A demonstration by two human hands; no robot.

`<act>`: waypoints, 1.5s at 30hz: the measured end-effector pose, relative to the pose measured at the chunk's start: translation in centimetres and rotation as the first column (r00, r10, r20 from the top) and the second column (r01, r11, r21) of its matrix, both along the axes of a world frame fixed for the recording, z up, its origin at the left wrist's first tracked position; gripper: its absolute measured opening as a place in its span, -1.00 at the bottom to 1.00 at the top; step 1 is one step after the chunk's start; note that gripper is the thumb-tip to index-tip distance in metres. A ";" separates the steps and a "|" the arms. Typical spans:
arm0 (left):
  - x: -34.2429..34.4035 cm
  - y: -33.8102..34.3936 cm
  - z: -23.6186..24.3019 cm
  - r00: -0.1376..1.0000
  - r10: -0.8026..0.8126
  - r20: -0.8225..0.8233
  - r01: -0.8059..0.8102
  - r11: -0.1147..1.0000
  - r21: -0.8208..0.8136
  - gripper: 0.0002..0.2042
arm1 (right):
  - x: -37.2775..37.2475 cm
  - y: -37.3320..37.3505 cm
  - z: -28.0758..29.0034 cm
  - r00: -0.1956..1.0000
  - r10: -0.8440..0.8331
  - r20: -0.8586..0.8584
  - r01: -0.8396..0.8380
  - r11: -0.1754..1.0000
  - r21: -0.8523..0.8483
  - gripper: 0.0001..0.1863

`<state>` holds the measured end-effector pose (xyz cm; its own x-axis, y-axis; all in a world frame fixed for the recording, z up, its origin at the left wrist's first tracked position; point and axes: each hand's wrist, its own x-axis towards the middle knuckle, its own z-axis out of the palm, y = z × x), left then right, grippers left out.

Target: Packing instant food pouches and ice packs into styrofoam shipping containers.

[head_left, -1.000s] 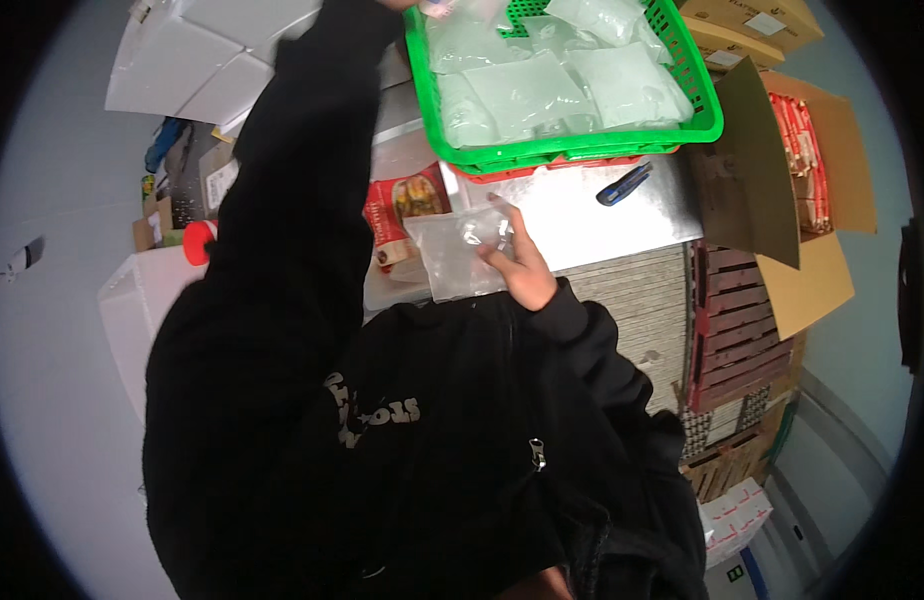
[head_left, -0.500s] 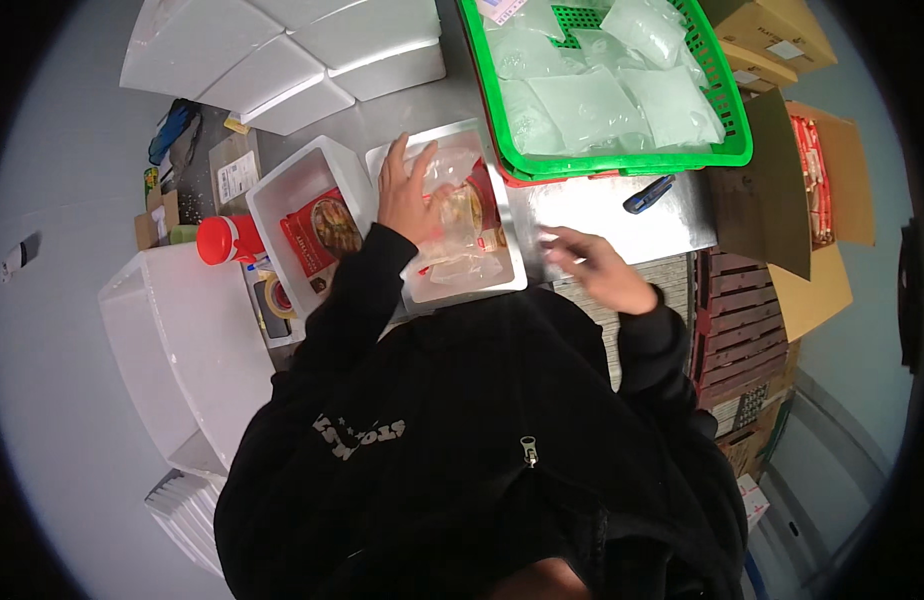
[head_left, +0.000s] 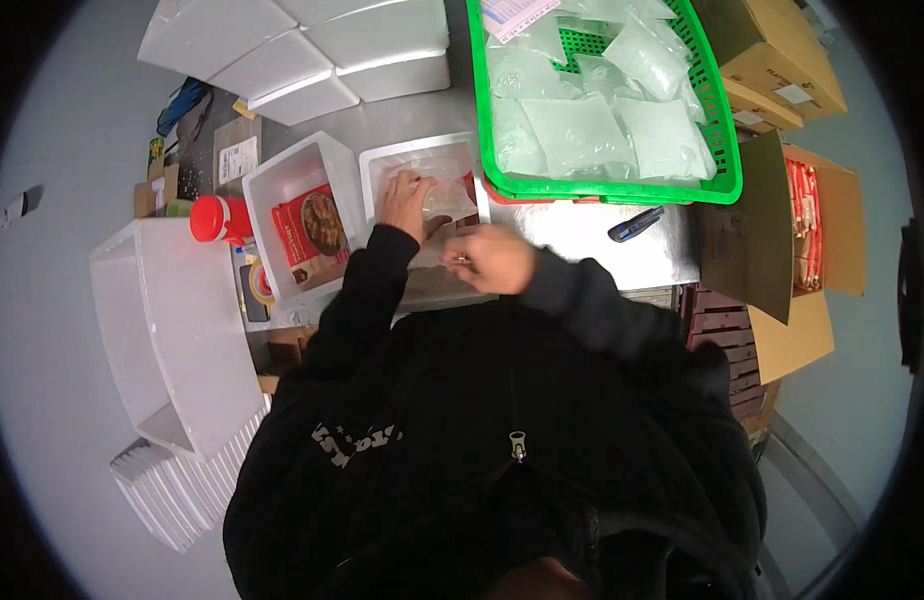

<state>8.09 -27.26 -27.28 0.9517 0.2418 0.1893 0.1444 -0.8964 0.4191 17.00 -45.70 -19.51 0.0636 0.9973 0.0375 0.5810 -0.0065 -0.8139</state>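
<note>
Centrally, white foam box: the straight-walled box (head_left: 369, 190) sits near the middle of the frame, right against the person's front, presumably so both hands can reach inside.
Clear plastic pouch: the flexible, translucent pouch (head_left: 449, 203) is inside that box, between the hands; a sliver of red at its upper right is the only other colour in there.
Left hand: the bare left hand (head_left: 407, 205) reaches into the box, fingers bent and partly spread against the pouch's left edge, perhaps to steady it; gripping or merely pressing, one cannot tell.
Right hand: the bare right hand (head_left: 492, 258) is over the box's lower right, fingers curled inward; blur hides whether they pinch anything.
Neighbouring foam box: a second white foam box (head_left: 340, 170) stands left of centre, a red printed food packet (head_left: 312, 235) lying in it face up.
Green plastic basket: the perforated basket (head_left: 612, 190), upper right, holds translucent pillow-shaped packs (head_left: 577, 138), likely kept there for easy reach.
Blue-and-black cutter: the cutter (head_left: 636, 225) lies on the metal table (head_left: 572, 230), below the basket.
Against half a second ago: the right hand has come in from beside the box; the left fingers, then splayed, are more bent; the red packet then visible beneath the pouch is now mostly hidden.
</note>
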 end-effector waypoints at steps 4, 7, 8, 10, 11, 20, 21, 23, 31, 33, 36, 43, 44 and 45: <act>0.3 1.5 -1.8 0.982 -0.103 -0.156 0.105 0.994 0.006 -0.63 | -4.5 2.8 -9.0 0.816 -0.093 0.570 0.055 0.995 0.084 -0.64; 0.2 2.4 -0.9 0.987 -0.069 -0.147 0.074 0.997 0.034 -0.71 | -4.2 4.1 -11.5 0.832 -0.082 0.548 0.061 0.997 0.056 -0.71; 0.1 2.6 -0.6 0.997 -0.048 -0.061 0.050 0.998 0.032 -0.73 | -4.1 4.2 -11.6 0.832 -0.083 0.548 0.062 0.996 0.057 -0.71; -1.1 1.9 0.7 0.999 -0.007 0.039 0.006 1.000 0.025 -0.74 | -3.6 3.8 -11.2 0.851 -0.103 0.515 0.063 0.994 0.094 -0.74; -1.6 1.4 1.4 0.990 0.039 0.138 -0.044 0.998 0.035 -0.73 | -3.5 3.3 -10.5 0.843 -0.158 0.515 0.081 0.982 0.168 -0.76; -4.0 -1.4 -2.1 0.998 0.016 0.061 -0.022 0.995 0.100 -0.59 | -6.1 -0.2 -9.2 0.934 -0.142 0.329 0.187 0.976 -0.111 -0.70; -3.7 -1.3 -2.2 0.998 0.034 0.058 -0.038 0.997 0.066 -0.54 | -5.9 -0.2 -10.1 0.934 -0.153 0.322 0.184 0.980 -0.069 -0.69; -2.8 -2.1 -0.7 0.994 0.081 0.078 -0.086 0.994 0.061 -0.51 | -6.3 0.0 -11.0 0.934 -0.176 0.311 0.194 0.981 -0.029 -0.69; -2.3 -3.7 -3.2 0.937 0.045 -0.348 -0.008 0.994 0.109 -0.32 | -1.9 -1.4 0.2 0.989 -0.085 0.121 0.102 0.984 -0.144 -0.66; -2.5 -4.0 -4.5 0.956 0.069 -0.284 -0.019 0.985 0.174 -0.33 | 2.2 -3.3 6.7 0.958 -0.283 0.045 0.280 0.958 0.062 -0.66; -2.4 -2.9 -3.4 0.955 0.033 -0.296 -0.001 0.994 0.107 -0.42 | 11.4 -6.6 13.1 0.768 -0.487 0.416 0.390 0.871 0.298 -0.58; 10.2 -7.2 15.7 0.941 -0.086 0.326 0.176 0.950 -0.258 -0.47 | 25.5 -9.4 6.4 0.757 0.043 0.652 0.335 0.831 -0.443 0.33; 13.3 -8.2 15.7 0.905 -0.213 0.368 0.265 0.959 -0.097 -0.38 | 26.4 -9.0 6.6 0.784 0.149 0.603 0.280 0.782 -0.557 0.39; 15.7 -9.0 15.0 0.940 -0.271 0.207 0.278 0.961 -0.006 -0.27 | 26.2 -8.3 8.0 0.765 0.219 0.606 0.307 0.703 -0.642 0.43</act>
<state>23.79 -36.27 -12.24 0.9244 -0.0133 0.3811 -0.1961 -0.8737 0.4451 43.22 -54.01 -11.54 0.3339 0.7402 -0.5836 0.9032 -0.4284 -0.0266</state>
